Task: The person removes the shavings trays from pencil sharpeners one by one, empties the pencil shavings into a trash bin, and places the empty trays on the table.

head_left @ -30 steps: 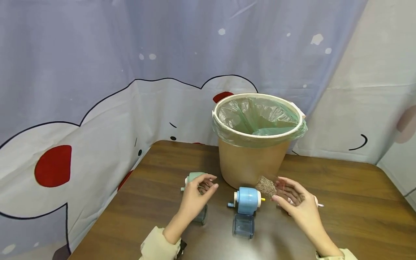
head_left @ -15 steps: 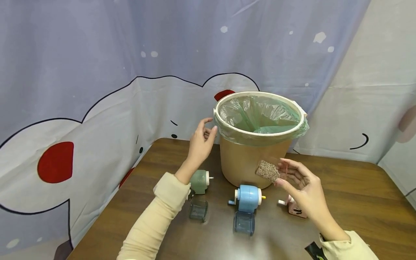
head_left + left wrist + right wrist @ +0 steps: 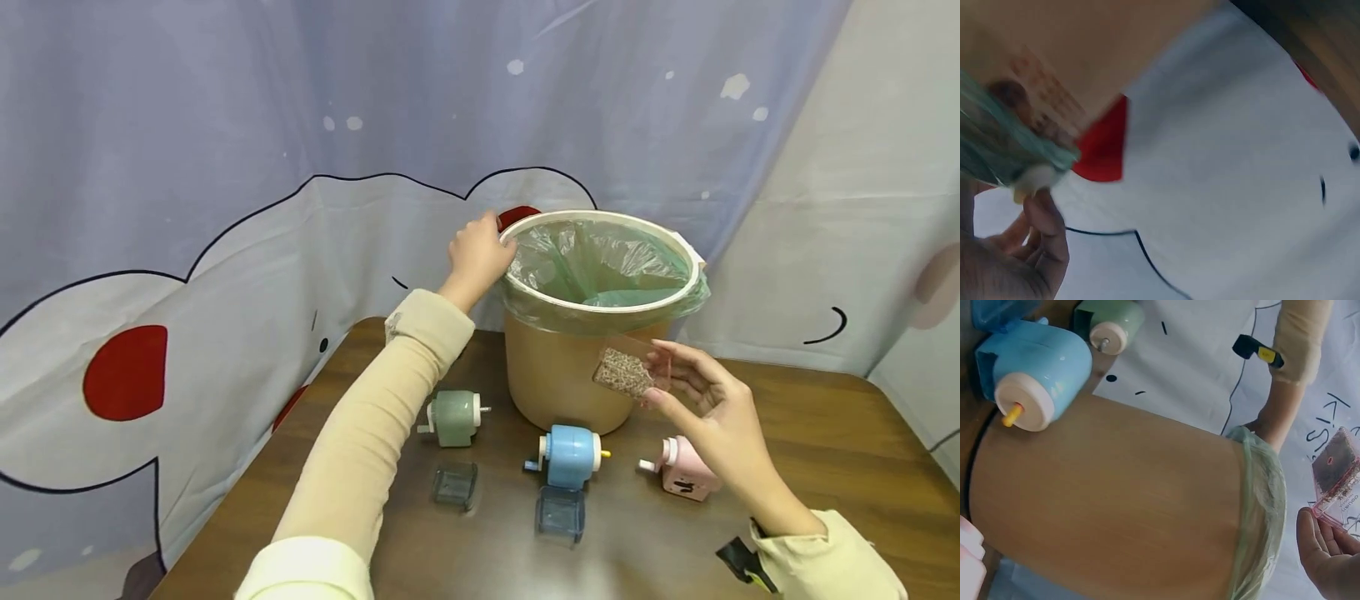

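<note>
My left hand [image 3: 477, 257] grips the white rim [image 3: 517, 287] of a tan trash bin [image 3: 555, 375] at its left side. In the left wrist view its thumb [image 3: 1044, 215] and fingers hold the rim over the green bag liner [image 3: 997, 137]. My right hand [image 3: 723, 429] pinches a clear pinkish shavings drawer [image 3: 626, 372] with pencil shavings inside, held in front of the bin. Below the right hand stands a pink pencil sharpener [image 3: 686, 471]. A blue sharpener [image 3: 570, 456] with a yellow pencil tip stands at the bin's foot, and a green sharpener [image 3: 455, 418] stands to its left.
Two dark clear drawers [image 3: 561, 512] lie on the wooden table [image 3: 480, 550], in front of the blue and green sharpeners. A patterned curtain [image 3: 247, 125] hangs behind the table. The bin stands toward the table's back.
My left hand has risen from near the green sharpener to the bin's rim and taken hold of it. The right hand has lifted the drawer a little.
</note>
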A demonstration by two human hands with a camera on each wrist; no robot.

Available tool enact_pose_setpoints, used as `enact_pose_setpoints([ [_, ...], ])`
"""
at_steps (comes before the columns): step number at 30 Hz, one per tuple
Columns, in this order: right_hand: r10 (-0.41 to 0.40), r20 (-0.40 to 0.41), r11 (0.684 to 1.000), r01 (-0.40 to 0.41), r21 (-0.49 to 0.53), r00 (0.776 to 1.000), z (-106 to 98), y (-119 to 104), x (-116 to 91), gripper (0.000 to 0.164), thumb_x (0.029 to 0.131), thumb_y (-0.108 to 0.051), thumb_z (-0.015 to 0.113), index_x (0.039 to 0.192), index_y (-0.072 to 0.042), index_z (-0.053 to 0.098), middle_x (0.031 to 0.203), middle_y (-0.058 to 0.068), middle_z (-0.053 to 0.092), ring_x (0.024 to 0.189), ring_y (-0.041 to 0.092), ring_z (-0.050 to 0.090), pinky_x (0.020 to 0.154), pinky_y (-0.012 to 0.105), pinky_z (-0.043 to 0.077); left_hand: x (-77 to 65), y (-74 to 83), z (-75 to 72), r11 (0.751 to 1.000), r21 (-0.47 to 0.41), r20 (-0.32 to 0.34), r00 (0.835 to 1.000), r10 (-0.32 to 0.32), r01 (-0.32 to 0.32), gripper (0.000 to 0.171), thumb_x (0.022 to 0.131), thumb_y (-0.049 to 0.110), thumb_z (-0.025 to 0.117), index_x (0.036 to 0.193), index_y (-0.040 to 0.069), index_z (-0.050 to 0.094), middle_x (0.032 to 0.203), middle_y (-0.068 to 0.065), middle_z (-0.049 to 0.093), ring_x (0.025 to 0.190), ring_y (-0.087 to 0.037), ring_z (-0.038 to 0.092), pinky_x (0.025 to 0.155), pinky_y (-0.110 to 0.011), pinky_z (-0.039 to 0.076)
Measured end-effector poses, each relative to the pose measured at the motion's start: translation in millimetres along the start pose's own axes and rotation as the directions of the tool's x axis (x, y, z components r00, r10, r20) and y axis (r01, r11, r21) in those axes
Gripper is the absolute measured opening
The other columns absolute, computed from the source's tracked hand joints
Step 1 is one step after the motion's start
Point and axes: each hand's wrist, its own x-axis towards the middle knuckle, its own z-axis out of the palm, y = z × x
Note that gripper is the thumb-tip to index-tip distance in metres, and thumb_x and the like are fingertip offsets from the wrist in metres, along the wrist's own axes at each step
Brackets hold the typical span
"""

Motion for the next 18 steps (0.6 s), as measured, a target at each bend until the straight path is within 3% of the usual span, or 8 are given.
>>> enact_pose_setpoints([
  [3,0.001,-0.004,0.998,0.000,0.064,1.000,-1.7,-3.0,7.8,0.043,0.079,0.018,0.060,0.120,0.008,0.056,0.105,-0.002,0.067,0.093,0.004,0.064,0.078,0.014,0.051,8.9,7.4,4.9,0.992,0.129,0.028,1.000,-0.012,0.008,0.026,0.091,0.027,0.056,0.109,0.008,0.057,0.108,-0.014,0.067,0.100,-0.034,0.064,0.080,-0.044,0.052],
  [6,0.006,-0.003,0.994,-0.006,0.106,1.000,-5.3,-7.4,18.5,0.040,0.081,0.017,0.059,0.120,0.006,0.057,0.103,-0.004,0.068,0.093,0.004,0.064,0.078,0.014,0.051,12.0,12.7,11.9,0.981,0.191,0.020,0.999,-0.043,0.039,0.021,0.093,0.017,0.051,0.110,0.008,0.060,0.109,-0.012,0.068,0.100,-0.031,0.065,0.079,-0.041,0.054],
  [11,0.016,-0.026,0.991,-0.013,0.130,1.000,-15.7,-10.0,38.9,0.033,0.086,0.008,0.059,0.119,0.001,0.059,0.101,-0.004,0.068,0.085,0.002,0.065,0.078,0.012,0.050,10.5,20.7,20.7,0.972,0.230,-0.022,0.999,-0.049,0.053,0.022,0.095,0.010,0.048,0.105,0.010,0.067,0.104,-0.010,0.071,0.095,-0.026,0.068,0.075,-0.037,0.056],
  [18,0.050,-0.145,0.987,-0.027,0.161,0.988,-22.1,-8.4,77.5,0.022,0.089,-0.006,0.062,0.110,-0.010,0.066,0.093,-0.005,0.069,0.073,0.000,0.064,0.074,0.010,0.048,10.6,27.0,24.8,0.967,0.250,-0.054,0.998,-0.035,0.048,0.025,0.095,0.009,0.046,0.100,0.011,0.071,0.102,-0.008,0.072,0.093,-0.024,0.069,0.071,-0.035,0.056],
])
